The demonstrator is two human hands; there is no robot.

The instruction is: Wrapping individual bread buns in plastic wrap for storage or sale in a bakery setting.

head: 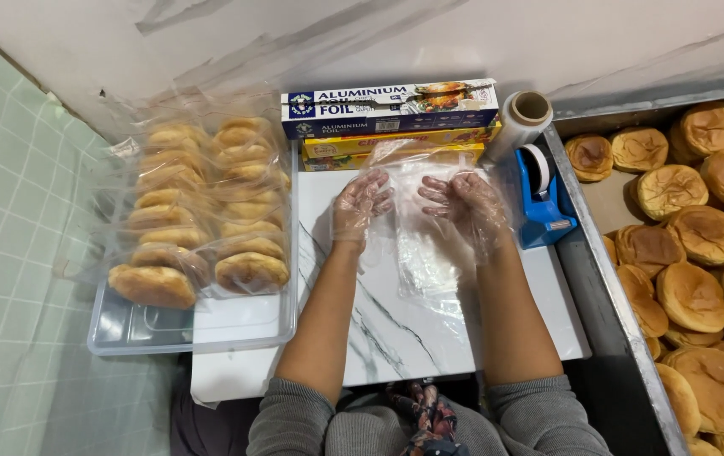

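A: Hands?
B: Both in thin clear gloves, frame centre. Left hand [361, 205] and right hand [466, 207] side by side, fingers curled loosely, pinching the top edge of a clear plastic bag [426, 253]. Not wide open, not fists. Exact grip on the film hard to tell through the gloves.

A: Bag position?
B: Flat on the marble-look worktop [396, 338], running from the fingers down toward lower centre. Looks empty; transparent, so hard to be sure.

A: Left of frame?
B: Clear plastic tray [201, 333], partly hanging over the worktop edge. Holds bagged buns [201, 211], two rows, stacked toward the top of the frame.

A: Top centre?
B: Blue foil box [389, 107] lying on a yellow box [396, 145], both against the wall, just above the hands.

A: Upper right?
B: Cling film roll [521, 121] leaning beside the boxes. Blue tape dispenser [539, 201] just right of the right hand, near but not touching.

A: Right edge?
B: Metal tray [603, 279] alongside the worktop, full of loose buns [691, 236], unwrapped, golden brown, packed close.

A: Bottom?
B: Grey sleeves [294, 418] pushed up the forearms, patterned cloth between them. Green tiled floor at far left.
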